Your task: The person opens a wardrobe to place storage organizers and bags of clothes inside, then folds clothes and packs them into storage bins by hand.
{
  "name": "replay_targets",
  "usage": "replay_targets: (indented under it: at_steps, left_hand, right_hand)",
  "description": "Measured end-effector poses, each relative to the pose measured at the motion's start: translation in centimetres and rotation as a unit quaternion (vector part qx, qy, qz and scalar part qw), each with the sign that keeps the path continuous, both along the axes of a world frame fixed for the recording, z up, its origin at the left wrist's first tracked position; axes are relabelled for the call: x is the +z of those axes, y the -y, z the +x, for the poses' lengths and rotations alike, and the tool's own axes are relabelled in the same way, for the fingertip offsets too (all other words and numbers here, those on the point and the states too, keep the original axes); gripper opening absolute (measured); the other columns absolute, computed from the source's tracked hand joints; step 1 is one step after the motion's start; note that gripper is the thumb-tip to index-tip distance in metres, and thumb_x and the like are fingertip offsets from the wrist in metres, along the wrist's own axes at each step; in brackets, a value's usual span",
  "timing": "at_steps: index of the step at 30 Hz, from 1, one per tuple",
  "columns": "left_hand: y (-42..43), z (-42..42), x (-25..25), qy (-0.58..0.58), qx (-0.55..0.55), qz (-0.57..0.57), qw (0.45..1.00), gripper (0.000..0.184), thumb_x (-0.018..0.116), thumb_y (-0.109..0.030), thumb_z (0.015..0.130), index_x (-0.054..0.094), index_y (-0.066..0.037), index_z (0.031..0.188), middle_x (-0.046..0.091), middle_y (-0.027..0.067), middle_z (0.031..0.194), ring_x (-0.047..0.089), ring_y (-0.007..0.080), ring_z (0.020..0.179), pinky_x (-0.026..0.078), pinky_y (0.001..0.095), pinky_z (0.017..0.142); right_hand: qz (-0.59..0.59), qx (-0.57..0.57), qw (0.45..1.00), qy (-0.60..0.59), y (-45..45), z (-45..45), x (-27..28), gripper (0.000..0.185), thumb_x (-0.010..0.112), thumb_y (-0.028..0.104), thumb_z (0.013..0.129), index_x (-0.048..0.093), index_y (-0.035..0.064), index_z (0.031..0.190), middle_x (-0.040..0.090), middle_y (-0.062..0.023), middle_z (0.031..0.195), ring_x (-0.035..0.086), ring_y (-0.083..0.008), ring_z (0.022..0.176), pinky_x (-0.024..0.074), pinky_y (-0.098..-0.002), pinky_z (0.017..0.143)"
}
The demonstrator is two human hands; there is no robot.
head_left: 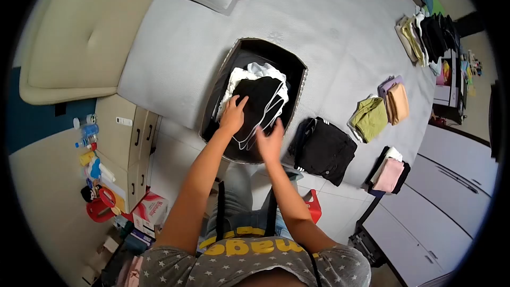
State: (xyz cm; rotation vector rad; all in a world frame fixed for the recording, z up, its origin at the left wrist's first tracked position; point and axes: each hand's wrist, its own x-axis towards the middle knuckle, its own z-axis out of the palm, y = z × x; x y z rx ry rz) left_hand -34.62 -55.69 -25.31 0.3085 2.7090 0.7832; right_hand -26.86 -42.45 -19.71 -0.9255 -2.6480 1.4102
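A dark storage box (pixel 298 98) stands in front of me at the edge of the bed. Inside it, a folded black garment (pixel 254 98) with thin white cords or piping lies on top of white clothes (pixel 265 70). My left hand (pixel 232 116) rests on the garment's left side, fingers stretched over the cloth. At the lower right of the same garment is my right hand (pixel 271 139), slightly blurred, its thumb and fingers apart. Whether its fingertips touch the cloth or the cords, I cannot tell.
Folded black clothes (pixel 326 151) lie right of the box. Farther right are a green folded garment (pixel 369 119), purple and orange ones (pixel 397 103), a pink one (pixel 388 175) and a long row of clothes (pixel 425 37). A cabinet (pixel 135 138) stands left.
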Motion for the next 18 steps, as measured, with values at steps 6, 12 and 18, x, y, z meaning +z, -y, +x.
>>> replay_targets:
  at_steps: [6,12,18]
  left_hand:
    - [2.2,-2.8,2.4,-0.036,0.074,-0.082,0.993,0.054,0.06,-0.009,0.077,0.043,-0.015,0.127,0.046,0.0116,0.121,0.042,0.0309,0.115,0.034,0.0473,0.095]
    - [6.9,-4.6,-5.0,0.121,0.198,-0.023,0.972,0.083,0.072,-0.035,0.07,0.03,-0.003,0.134,0.045,0.0251,0.126,0.045,0.0387,0.116,0.037,0.0429,0.096]
    - [6.4,-5.4,-5.2,0.101,0.124,0.02,0.987,0.06,0.069,-0.027,0.071,0.047,0.003,0.117,0.057,0.028,0.107,0.055,0.0394,0.102,0.044,0.0424,0.087]
  right_hand:
    - [0.232,0.026,0.967,0.102,-0.7,-3.8,-4.0,0.081,0.072,0.029,0.07,0.031,-0.0089,0.129,0.035,-0.0269,0.132,0.036,-0.0398,0.121,0.0322,-0.0447,0.099]
    - [0.367,-0.035,0.925,0.087,-3.4,-2.8,-2.5,0.079,0.078,0.031,0.062,0.042,-0.0012,0.124,0.028,-0.0254,0.138,0.031,-0.0425,0.124,0.0296,-0.0473,0.101]
    - [0.085,-0.008,0.986,0.141,-5.9,-2.3,-6.9,0.068,0.077,0.039,0.061,0.054,0.0004,0.112,0.056,-0.0264,0.109,0.056,-0.0366,0.099,0.0459,-0.0423,0.081]
